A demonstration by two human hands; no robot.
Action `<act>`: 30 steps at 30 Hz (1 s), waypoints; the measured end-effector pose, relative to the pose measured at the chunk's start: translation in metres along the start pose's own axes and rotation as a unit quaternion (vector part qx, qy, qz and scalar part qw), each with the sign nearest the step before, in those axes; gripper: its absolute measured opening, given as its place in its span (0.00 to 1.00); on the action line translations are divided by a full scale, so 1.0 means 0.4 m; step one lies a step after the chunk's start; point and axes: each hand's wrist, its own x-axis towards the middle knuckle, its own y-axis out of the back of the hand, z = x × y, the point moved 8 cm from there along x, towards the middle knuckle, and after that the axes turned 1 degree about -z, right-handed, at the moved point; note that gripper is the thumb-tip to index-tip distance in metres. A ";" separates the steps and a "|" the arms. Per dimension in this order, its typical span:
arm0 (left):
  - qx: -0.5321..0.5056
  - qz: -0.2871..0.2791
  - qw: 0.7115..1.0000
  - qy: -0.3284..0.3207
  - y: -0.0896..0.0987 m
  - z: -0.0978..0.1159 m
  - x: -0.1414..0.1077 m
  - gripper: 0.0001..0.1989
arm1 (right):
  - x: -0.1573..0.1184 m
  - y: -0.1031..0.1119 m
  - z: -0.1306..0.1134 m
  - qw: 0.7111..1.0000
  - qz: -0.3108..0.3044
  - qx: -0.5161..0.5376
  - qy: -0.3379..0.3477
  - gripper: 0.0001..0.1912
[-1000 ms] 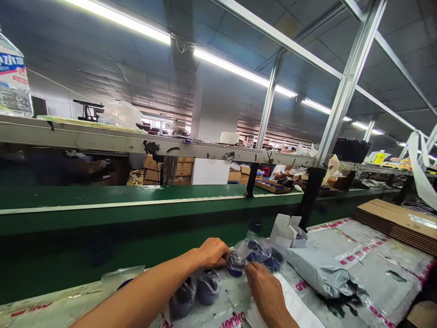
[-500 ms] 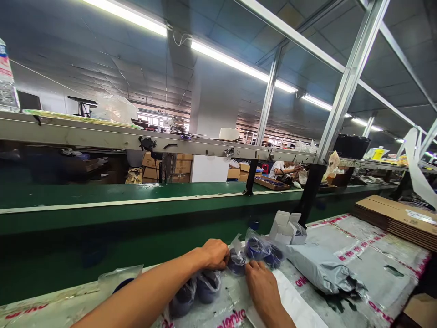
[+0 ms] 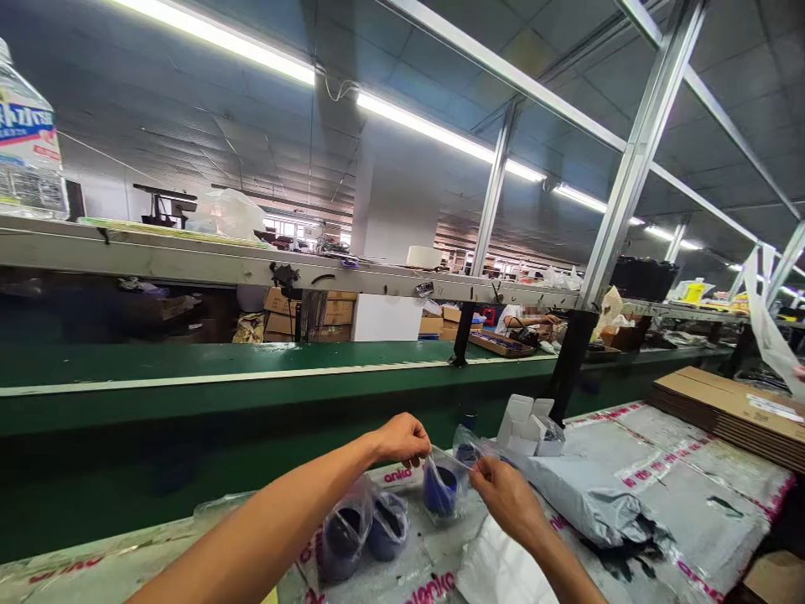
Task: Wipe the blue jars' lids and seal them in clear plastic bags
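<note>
Strip lights run over a workshop, with a long green surface on the far side and a table under printed sheeting on the near side. Item under inspection, a blue hollow piece, is at centre inside a clear bag and appears to rest on the table. Left hand: fingers closed, pinching the film at its left upper edge. Right hand: fingers closed, pinching the same film at its right upper edge, drawing it across above the piece. Two bagged blue pieces stand to the left and nearer, film loose about their rims. A further bagged piece, beyond the right hand, is partly hidden. An opened white box and a grey parcel are to the right. Assessment: all noted pieces are already in film; the central bag's mouth is judged not yet settled, and no seal could be confirmed on any.
</note>
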 end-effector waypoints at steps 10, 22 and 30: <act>-0.060 0.086 0.994 -0.028 -0.023 -0.016 -0.086 0.05 | -0.101 0.025 -0.016 0.995 0.079 0.066 -0.003 0.14; -0.025 0.112 0.988 -0.104 0.010 0.050 -0.259 0.09 | -0.119 -0.064 -0.157 0.998 -0.003 0.034 0.045 0.16; 0.103 0.127 0.985 -0.054 0.012 0.022 -0.597 0.05 | -0.055 0.038 -0.101 0.994 0.048 0.090 0.034 0.05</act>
